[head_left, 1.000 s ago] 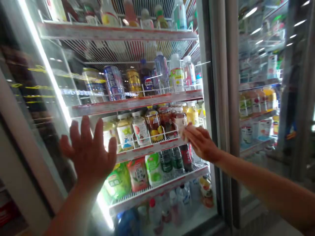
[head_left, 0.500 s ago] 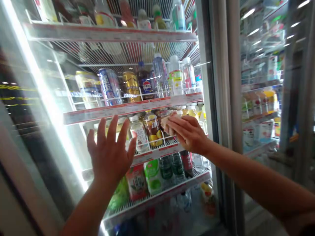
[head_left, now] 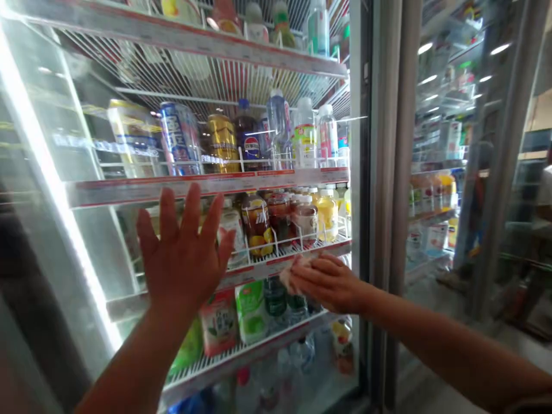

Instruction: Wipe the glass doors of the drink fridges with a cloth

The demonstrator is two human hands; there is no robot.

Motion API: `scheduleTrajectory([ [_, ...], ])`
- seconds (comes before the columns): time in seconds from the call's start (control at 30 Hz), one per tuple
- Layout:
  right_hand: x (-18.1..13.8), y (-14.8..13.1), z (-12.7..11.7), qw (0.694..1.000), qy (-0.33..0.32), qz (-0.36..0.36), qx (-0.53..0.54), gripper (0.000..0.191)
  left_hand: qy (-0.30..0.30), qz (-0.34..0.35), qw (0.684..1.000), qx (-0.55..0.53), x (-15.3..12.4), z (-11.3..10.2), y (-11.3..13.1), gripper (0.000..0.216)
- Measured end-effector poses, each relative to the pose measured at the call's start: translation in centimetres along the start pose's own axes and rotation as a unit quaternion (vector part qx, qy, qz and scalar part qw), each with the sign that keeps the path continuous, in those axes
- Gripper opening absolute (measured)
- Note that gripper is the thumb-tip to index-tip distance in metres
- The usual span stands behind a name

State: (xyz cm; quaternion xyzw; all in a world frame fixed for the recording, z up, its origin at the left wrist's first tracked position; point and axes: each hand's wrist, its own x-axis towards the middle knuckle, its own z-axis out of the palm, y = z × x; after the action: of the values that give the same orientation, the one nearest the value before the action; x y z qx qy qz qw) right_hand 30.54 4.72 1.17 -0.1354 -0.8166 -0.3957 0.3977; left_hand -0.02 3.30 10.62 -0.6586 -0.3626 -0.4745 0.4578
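My right hand (head_left: 332, 283) presses a pale crumpled cloth (head_left: 292, 276) toward the glass door (head_left: 92, 233) of a drinks fridge, over the lower shelf edge. Most of the cloth is covered by the fingers. My left hand (head_left: 181, 250) is raised with its fingers spread and holds nothing; whether its palm touches the glass I cannot tell. Behind the hands stand a dark bottle with lemons on its label (head_left: 257, 223), a yellow drink bottle (head_left: 328, 215) and a red pack (head_left: 219, 325).
Cans such as a gold one (head_left: 223, 144) and several bottles line the wire shelves. A bright light strip (head_left: 52, 190) runs down the left side. On the right are a grey door frame (head_left: 390, 172) and another glass-fronted fridge with drinks (head_left: 431, 192).
My right hand has moved down with the cloth, from the bottles to the shelf edge below them. My left hand stays spread, slightly further left in view. The view has shifted a little.
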Motion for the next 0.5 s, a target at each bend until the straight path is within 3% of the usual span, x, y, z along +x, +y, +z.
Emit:
scheduleTrajectory([
  [0.13,-2.6,-0.2,0.4,0.970,0.133,0.185,-0.086,0.074,0.004,0.010,1.000,0.013,-1.3,0.2,0.5,0.074],
  [0.2,-3.9,-1.4,1.0,0.970,0.132,0.182,-0.092,0.073,0.001,0.011,1.000,-0.001,-2.5,0.5,0.9,0.075],
  [0.33,-4.2,-2.5,1.5,0.992,0.060,0.104,-0.046,0.073,0.001,0.024,1.000,-0.019,-4.7,1.2,1.6,0.082],
  [0.5,0.7,0.8,0.4,0.957,0.176,0.210,-0.093,0.069,0.016,0.030,0.999,-0.009,-5.2,1.2,1.7,0.086],
])
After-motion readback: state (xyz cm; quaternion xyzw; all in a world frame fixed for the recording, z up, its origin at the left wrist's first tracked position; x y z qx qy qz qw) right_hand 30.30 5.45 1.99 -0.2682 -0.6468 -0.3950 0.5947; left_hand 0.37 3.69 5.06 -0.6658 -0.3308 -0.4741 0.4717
